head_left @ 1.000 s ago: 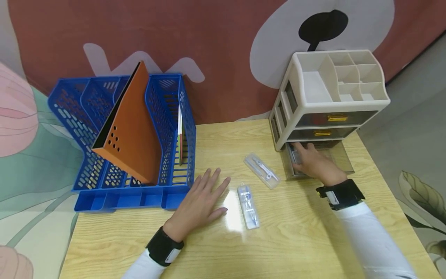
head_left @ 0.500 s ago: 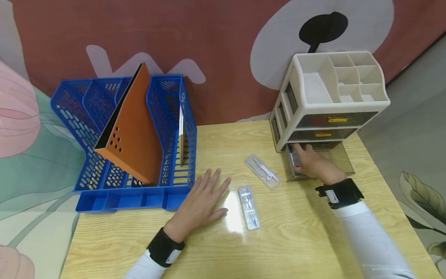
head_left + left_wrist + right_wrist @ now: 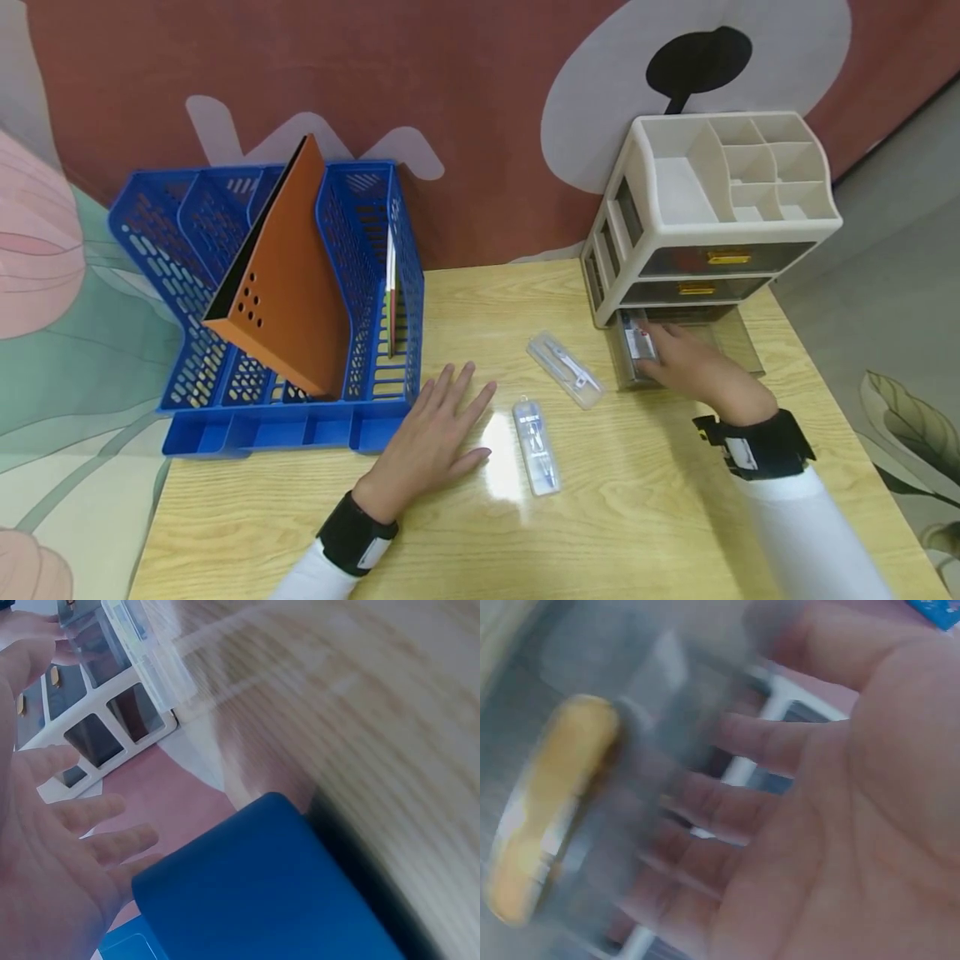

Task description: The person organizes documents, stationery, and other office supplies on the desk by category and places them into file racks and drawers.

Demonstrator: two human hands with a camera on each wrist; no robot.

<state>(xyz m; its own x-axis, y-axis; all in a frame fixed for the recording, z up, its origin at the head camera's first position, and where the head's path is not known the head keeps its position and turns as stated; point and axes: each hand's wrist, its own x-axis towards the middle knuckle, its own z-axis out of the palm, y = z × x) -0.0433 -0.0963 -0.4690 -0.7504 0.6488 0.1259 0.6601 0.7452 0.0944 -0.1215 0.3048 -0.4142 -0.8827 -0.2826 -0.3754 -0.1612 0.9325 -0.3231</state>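
Note:
My left hand [image 3: 420,446] lies flat on the wooden table with its fingers spread, its fingertips close beside the blue organizer's front corner. To its right is a slim clear case [image 3: 536,446] with a small compass inside. Another clear case [image 3: 566,368], also with a compass, lies farther back. My right hand [image 3: 686,362] reaches over the pulled-out bottom drawer [image 3: 738,337], fingers fairly straight. A clear case with a white label [image 3: 639,342] sits in the drawer's left side, right at the fingertips. In the right wrist view, the drawer's gold handle [image 3: 551,810] is blurred before the fingers.
A white desktop drawer cabinet [image 3: 652,200] stands at the back right, its upper two drawers closed. At the left, a blue file organizer [image 3: 258,425] holds an orange folder [image 3: 292,283] and thin booklets [image 3: 391,292]. A patterned cloth [image 3: 487,125] hangs behind the table.
My right hand has drawn back slightly toward the right and the front, uncovering more of the labelled case in the drawer. My left hand and the cases on the table stay where they were.

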